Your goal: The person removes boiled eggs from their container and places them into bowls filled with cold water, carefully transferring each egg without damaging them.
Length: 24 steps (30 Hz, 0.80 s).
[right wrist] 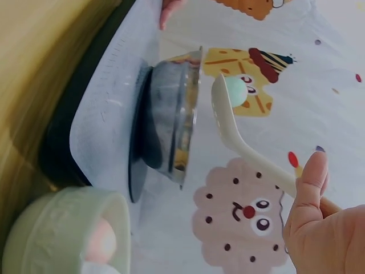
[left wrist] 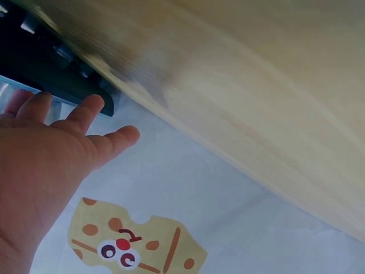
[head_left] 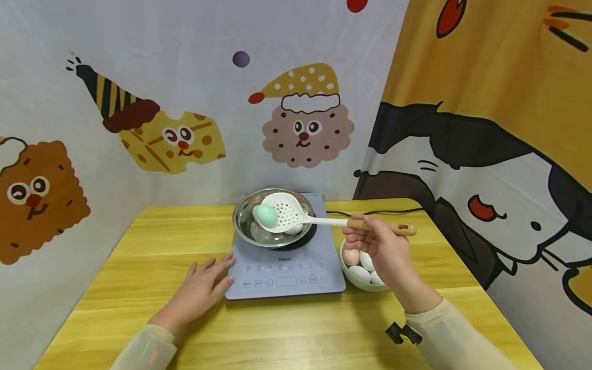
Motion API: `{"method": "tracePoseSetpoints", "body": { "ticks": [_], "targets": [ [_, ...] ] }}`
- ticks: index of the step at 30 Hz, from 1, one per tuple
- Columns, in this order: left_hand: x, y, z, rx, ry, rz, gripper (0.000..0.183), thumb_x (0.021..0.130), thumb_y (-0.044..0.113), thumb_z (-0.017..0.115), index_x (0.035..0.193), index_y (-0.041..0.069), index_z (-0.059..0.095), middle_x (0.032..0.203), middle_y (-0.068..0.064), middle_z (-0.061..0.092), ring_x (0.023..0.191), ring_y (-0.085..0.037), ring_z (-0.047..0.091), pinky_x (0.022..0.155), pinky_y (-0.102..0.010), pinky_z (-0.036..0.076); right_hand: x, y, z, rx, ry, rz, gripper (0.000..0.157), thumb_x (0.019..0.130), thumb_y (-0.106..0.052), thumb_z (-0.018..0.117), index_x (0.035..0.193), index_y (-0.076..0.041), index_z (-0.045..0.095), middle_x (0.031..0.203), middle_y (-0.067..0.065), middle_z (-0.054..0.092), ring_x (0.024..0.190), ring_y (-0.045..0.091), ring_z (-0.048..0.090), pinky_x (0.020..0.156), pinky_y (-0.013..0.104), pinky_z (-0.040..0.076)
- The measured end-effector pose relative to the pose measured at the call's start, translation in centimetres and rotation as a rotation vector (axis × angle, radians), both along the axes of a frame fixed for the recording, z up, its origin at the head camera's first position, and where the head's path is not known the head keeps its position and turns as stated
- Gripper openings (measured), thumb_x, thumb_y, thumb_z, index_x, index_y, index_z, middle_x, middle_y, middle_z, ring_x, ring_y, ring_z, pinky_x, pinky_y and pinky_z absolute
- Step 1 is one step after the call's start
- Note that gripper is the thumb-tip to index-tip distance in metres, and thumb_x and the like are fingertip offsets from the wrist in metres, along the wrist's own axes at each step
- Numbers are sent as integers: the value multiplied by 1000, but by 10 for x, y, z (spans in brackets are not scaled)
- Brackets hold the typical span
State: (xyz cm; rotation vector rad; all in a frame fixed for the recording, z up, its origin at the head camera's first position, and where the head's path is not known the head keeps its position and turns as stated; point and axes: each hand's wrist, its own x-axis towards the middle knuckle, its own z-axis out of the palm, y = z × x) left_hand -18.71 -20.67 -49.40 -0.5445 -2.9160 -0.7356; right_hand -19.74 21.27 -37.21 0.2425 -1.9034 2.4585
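My right hand (head_left: pixel 386 252) grips the wooden handle of a white slotted ladle (head_left: pixel 289 210), thumb along the top. A pale green egg (head_left: pixel 266 216) lies in its perforated bowl. In the right wrist view the ladle (right wrist: pixel 225 117) hangs just above the rim of a steel pan (right wrist: pixel 171 114), with the egg (right wrist: pixel 236 91) on it. The pan (head_left: pixel 242 231) sits on a Haier induction cooker (head_left: pixel 287 280), and a white egg (head_left: pixel 294 229) shows inside it, partly hidden by the ladle. My left hand (head_left: pixel 199 290), fingers extended, touches the cooker's left edge.
A light green bowl (head_left: pixel 365 287) with several white and brownish eggs stands right of the cooker, partly under my right hand. A black cord (head_left: pixel 393 211) runs along the back of the wooden table (head_left: pixel 176 231). A cartoon-printed curtain (head_left: pixel 185 51) hangs behind.
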Motion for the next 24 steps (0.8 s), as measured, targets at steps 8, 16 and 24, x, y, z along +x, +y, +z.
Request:
{"method": "tracePoseSetpoints", "body": {
  "ticks": [8, 16, 24],
  "targets": [
    [0, 1, -3, -2, 3, -7, 52, 111, 40, 58, 157, 15, 55, 168, -3, 48, 145, -57, 49, 119, -86, 21, 28, 24, 9, -13, 101, -22, 39, 117, -23, 42, 119, -8, 79, 100, 9, 84, 82, 16, 78, 78, 28, 67],
    [0, 0, -4, 11, -19, -3, 54, 111, 41, 57, 158, 15, 54, 169, -3, 47, 146, -57, 48, 120, -85, 19, 61, 64, 6, -26, 144, -81, 41, 118, -18, 39, 124, 1, 75, 102, 13, 84, 85, 19, 81, 78, 29, 67],
    [-1, -2, -2, 4, -9, 1, 54, 112, 42, 56, 159, 14, 53, 169, -4, 46, 146, -57, 48, 120, -85, 18, 90, 98, -7, -22, 99, -291, 37, 117, -18, 44, 124, -1, 76, 104, 10, 85, 89, 18, 82, 76, 32, 67]
  ]
}}
